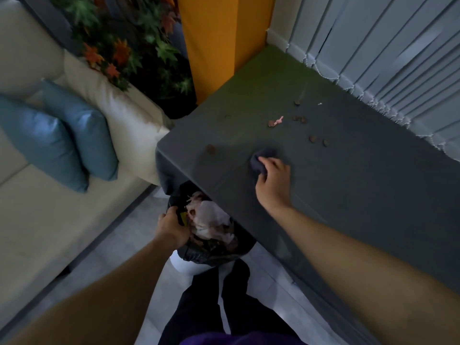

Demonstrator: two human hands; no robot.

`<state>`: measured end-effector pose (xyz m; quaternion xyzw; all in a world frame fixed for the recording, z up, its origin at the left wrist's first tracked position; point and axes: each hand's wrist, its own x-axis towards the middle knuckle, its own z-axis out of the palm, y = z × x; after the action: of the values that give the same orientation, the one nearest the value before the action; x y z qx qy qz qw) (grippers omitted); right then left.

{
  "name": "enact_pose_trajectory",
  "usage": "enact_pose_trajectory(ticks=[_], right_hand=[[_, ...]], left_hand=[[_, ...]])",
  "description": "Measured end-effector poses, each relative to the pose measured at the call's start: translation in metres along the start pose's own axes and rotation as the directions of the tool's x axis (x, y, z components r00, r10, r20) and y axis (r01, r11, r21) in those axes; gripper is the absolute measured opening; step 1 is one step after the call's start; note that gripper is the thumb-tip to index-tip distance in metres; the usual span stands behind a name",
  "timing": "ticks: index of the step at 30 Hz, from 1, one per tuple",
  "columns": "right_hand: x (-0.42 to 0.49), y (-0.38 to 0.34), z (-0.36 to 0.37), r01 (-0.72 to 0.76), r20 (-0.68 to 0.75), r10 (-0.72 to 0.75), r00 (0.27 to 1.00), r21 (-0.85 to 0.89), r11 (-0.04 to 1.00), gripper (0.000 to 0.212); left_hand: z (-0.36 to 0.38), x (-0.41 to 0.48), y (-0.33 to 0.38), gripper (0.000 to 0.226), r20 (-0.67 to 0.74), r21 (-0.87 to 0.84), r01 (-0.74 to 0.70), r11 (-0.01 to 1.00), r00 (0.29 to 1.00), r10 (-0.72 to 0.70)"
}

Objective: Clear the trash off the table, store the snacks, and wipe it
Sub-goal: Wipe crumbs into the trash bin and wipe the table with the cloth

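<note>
My right hand (272, 179) grips a crumpled grey cloth (262, 158) and presses it on the dark grey table (348, 190). Several small brown crumbs lie scattered beyond it, such as one (210, 148) to the left and a pair (319, 141) further back, with a pink scrap (278, 120) and a white speck (319, 104). My left hand (171, 229) grips the rim of a white bin (185, 266) lined with a black bag (214, 250), held just below the table's near corner. Crumpled pale wrappers (211, 220) fill the bin.
A cream sofa (62, 207) with two blue cushions (57, 135) stands to the left. A plant (129, 46) and a yellow pillar (219, 38) are behind the table's far corner. Vertical blinds (398, 58) run along the table's right side. My dark trousers (224, 302) show below.
</note>
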<state>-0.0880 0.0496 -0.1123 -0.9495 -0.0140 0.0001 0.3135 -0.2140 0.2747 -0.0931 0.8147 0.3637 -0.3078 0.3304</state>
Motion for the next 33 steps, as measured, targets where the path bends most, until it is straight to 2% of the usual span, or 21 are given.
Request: enact_pose_trajectory(ticks=[2, 4, 5, 7, 8, 9, 10, 12, 13, 15, 16, 17, 20, 22, 24, 25, 26, 27, 29, 31, 33], right_hand=[[-0.003, -0.006, 0.006, 0.054, 0.04, -0.054, 0.998, -0.011, 0.998, 0.043], [-0.023, -0.013, 0.015, 0.251, 0.132, -0.252, 0.959, 0.031, 0.968, 0.043], [-0.035, -0.018, 0.019, 0.359, 0.213, -0.366, 0.906, 0.072, 0.931, 0.042], [-0.051, -0.025, 0.024, 0.529, 0.351, -0.552, 0.756, 0.169, 0.832, 0.039], [-0.048, -0.027, 0.024, 0.575, 0.368, -0.606, 0.705, 0.203, 0.792, 0.037], [-0.04, -0.029, 0.023, 0.596, 0.351, -0.63, 0.693, 0.211, 0.774, 0.037], [-0.028, -0.03, 0.024, 0.587, 0.304, -0.616, 0.727, 0.191, 0.787, 0.037], [0.003, -0.03, 0.024, 0.455, 0.142, -0.463, 0.875, 0.091, 0.886, 0.041], [0.02, -0.03, 0.023, 0.322, 0.064, -0.325, 0.944, 0.046, 0.945, 0.043], [0.047, -0.029, 0.022, 0.05, 0.006, -0.05, 0.999, -0.016, 0.999, 0.045], [0.052, -0.029, 0.024, -0.015, 0.019, 0.015, 1.0, -0.038, 0.999, 0.045], [0.05, -0.029, 0.026, -0.006, 0.038, 0.008, 0.999, -0.053, 0.999, 0.046], [0.022, -0.031, 0.032, 0.25, 0.133, -0.247, 0.96, -0.007, 0.968, 0.043], [-0.008, -0.037, 0.033, 0.424, 0.269, -0.44, 0.857, 0.118, 0.898, 0.039], [-0.025, -0.04, 0.033, 0.535, 0.342, -0.575, 0.743, 0.212, 0.818, 0.034], [-0.025, -0.039, 0.031, 0.552, 0.329, -0.595, 0.733, 0.224, 0.803, 0.032], [-0.02, -0.036, 0.03, 0.531, 0.275, -0.574, 0.772, 0.217, 0.819, 0.032], [-0.013, -0.033, 0.029, 0.478, 0.184, -0.51, 0.84, 0.193, 0.857, 0.033], [0.008, -0.024, 0.019, 0.288, -0.023, -0.288, 0.957, 0.138, 0.948, 0.035], [0.028, -0.011, 0.004, 0.092, -0.132, -0.077, 0.988, 0.114, 0.989, 0.036], [0.033, 0.002, -0.008, 0.013, -0.138, -0.001, 0.99, 0.085, 0.996, 0.037]], left_hand=[[-0.007, 0.006, -0.001, 0.079, -0.01, -0.006, 0.004, 1.0, 1.0, -0.004], [-0.013, 0.012, -0.001, 0.077, -0.011, -0.006, 0.001, 1.0, 1.0, -0.001], [-0.017, 0.014, -0.001, 0.077, -0.009, -0.006, -0.001, 1.0, 1.0, 0.0], [-0.023, 0.019, 0.0, 0.075, 0.003, -0.005, -0.009, 1.0, 1.0, 0.009], [-0.026, 0.02, 0.0, 0.075, 0.009, -0.002, -0.014, 1.0, 1.0, 0.014], [-0.029, 0.022, 0.0, 0.076, 0.014, 0.007, -0.017, 1.0, 1.0, 0.016], [-0.031, 0.023, 0.0, 0.077, 0.018, 0.018, -0.016, 1.0, 1.0, 0.016], [-0.034, 0.026, -0.001, 0.078, 0.027, 0.035, -0.014, 0.999, 1.0, 0.013], [-0.035, 0.027, 0.0, 0.077, 0.032, 0.039, -0.013, 0.999, 0.999, 0.012], [-0.036, 0.03, 0.001, 0.076, 0.04, 0.039, -0.014, 0.999, 0.999, 0.013], [-0.036, 0.031, 0.001, 0.076, 0.042, 0.039, -0.015, 0.999, 0.999, 0.014], [-0.036, 0.033, 0.001, 0.076, 0.045, 0.039, -0.014, 0.999, 0.999, 0.013], [-0.037, 0.035, 0.003, 0.077, 0.056, 0.033, -0.006, 0.999, 0.998, 0.004], [-0.037, 0.034, 0.003, 0.077, 0.058, 0.038, -0.006, 0.999, 0.998, 0.004], [-0.037, 0.033, 0.004, 0.077, 0.057, 0.046, -0.014, 0.999, 0.998, 0.011], [-0.037, 0.032, 0.005, 0.077, 0.059, 0.048, -0.017, 0.999, 0.998, 0.014], [-0.037, 0.031, 0.005, 0.078, 0.063, 0.047, -0.016, 0.999, 0.998, 0.013], [-0.037, 0.03, 0.005, 0.078, 0.07, 0.039, -0.013, 0.999, 0.998, 0.01], [-0.035, 0.027, 0.004, 0.08, 0.075, 0.028, -0.01, 1.0, 0.997, 0.007], [-0.031, 0.023, 0.003, 0.079, 0.071, 0.027, -0.01, 1.0, 0.997, 0.008], [-0.027, 0.019, 0.002, 0.078, 0.066, 0.018, -0.004, 1.0, 0.998, 0.002]])
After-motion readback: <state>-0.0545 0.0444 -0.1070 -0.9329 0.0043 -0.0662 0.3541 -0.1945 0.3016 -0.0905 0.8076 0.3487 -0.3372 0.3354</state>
